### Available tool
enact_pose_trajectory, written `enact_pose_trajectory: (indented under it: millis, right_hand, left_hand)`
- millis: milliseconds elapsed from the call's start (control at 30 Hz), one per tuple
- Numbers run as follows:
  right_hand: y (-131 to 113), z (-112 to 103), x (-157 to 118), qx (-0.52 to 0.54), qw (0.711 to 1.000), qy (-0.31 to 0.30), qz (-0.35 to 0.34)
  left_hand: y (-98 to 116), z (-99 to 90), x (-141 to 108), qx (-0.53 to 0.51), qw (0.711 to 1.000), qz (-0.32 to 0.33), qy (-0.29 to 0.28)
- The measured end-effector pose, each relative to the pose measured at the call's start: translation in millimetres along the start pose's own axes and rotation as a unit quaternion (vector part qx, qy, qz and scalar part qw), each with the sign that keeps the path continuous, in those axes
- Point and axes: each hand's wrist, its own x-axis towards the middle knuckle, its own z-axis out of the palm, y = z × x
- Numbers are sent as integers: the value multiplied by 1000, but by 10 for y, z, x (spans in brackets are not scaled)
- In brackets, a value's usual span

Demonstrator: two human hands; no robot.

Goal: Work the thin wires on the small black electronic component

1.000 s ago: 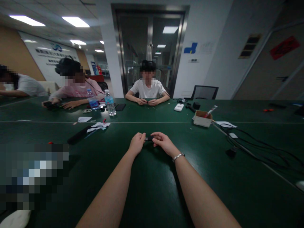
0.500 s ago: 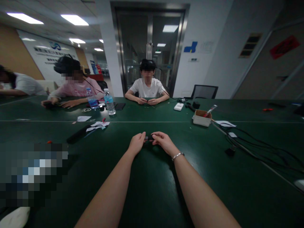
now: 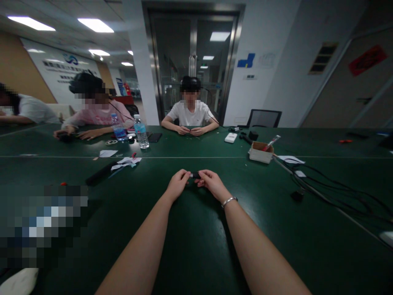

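A small dark object with a silver end (image 3: 195,175) is held level between my two hands, above the green table (image 3: 196,229). My left hand (image 3: 178,182) pinches its silver end between thumb and fingers. The black end is gripped by the closed fingers of my right hand (image 3: 211,184), which has a silver bracelet (image 3: 229,202) at the wrist. Fingertips cover both ends, so its exact kind cannot be made out.
Left of my hands lie crumpled papers (image 3: 126,163) and a dark long item (image 3: 103,173). Farther back stand water bottles (image 3: 141,133). To the right are a small box (image 3: 260,153) and black cables (image 3: 340,186). A person in a white shirt (image 3: 190,114) sits opposite.
Both hands have risen very slightly with the object. More of its silver and black body shows between my fingers, and it lies a little straighter.
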Motion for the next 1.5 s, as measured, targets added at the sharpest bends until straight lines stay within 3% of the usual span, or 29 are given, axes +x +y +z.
enact_pose_trajectory:
  millis: [400, 667, 1500]
  right_hand:
    - [5, -10, 11, -11, 1000, 8, 4]
    - [16, -13, 27, -10, 1000, 6, 1]
    - [45, -43, 32, -5, 1000, 6, -7]
  left_hand:
    - [-26, -8, 12, -22, 999, 43, 5]
    - [102, -45, -40, -49, 996, 68, 5]
    - [-3, -27, 7, -31, 999, -9, -8]
